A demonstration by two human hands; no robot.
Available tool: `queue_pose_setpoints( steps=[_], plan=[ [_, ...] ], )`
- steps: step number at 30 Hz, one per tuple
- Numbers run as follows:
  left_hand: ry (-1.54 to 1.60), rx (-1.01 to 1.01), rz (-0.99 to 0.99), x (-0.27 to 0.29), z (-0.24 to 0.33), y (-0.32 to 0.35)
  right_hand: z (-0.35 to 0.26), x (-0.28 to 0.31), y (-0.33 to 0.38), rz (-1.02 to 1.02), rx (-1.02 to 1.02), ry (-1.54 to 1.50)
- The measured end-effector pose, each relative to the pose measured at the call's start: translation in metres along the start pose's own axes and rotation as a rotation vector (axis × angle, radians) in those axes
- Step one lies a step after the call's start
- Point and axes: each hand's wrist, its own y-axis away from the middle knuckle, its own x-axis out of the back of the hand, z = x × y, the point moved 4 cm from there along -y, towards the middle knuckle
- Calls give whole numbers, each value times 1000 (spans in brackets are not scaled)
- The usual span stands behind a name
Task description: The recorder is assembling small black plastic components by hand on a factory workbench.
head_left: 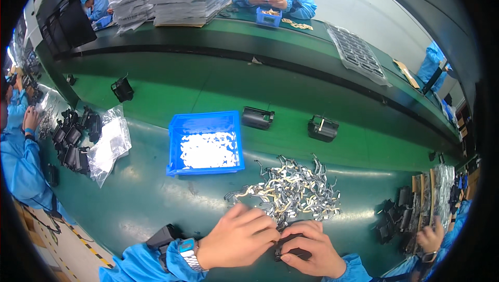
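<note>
My right hand [314, 251] is closed round a black plastic part [297, 254] near the table's front edge, thumb on the near side and fingers over the top. Beside it my left hand [239, 236] has its fingertips pinched together at the left end of that part; whatever sits between them is hidden. Just beyond both hands lies a loose pile of small bent clips [291, 191], dark, silvery and cream. A black plastic housing [163, 236] rests by my left wrist.
Behind the pile, to the left, stands a blue bin [241, 142] with small white pieces. Black housings [258, 118] dot the green belt. A plastic bag [110, 144] and black parts [73, 139] lie left; cardboard dividers [423, 199] stand right. Co-workers sit around.
</note>
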Motion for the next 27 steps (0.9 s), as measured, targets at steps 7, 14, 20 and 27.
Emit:
queue_pose_setpoints(
  steps=[7,14,20,27],
  plan=[
    [348,-216,-174,-2,-9,2,-1,-2,1,-42,72,120],
    [339,-199,-205,-4,-9,2,-8,5,-4,-75,70,49],
    [336,-194,-189,-5,-8,3,-8,10,-3,-14,120,24],
    [423,-209,-154,-3,-2,4,-31,23,-6,108,231,29]
  ],
)
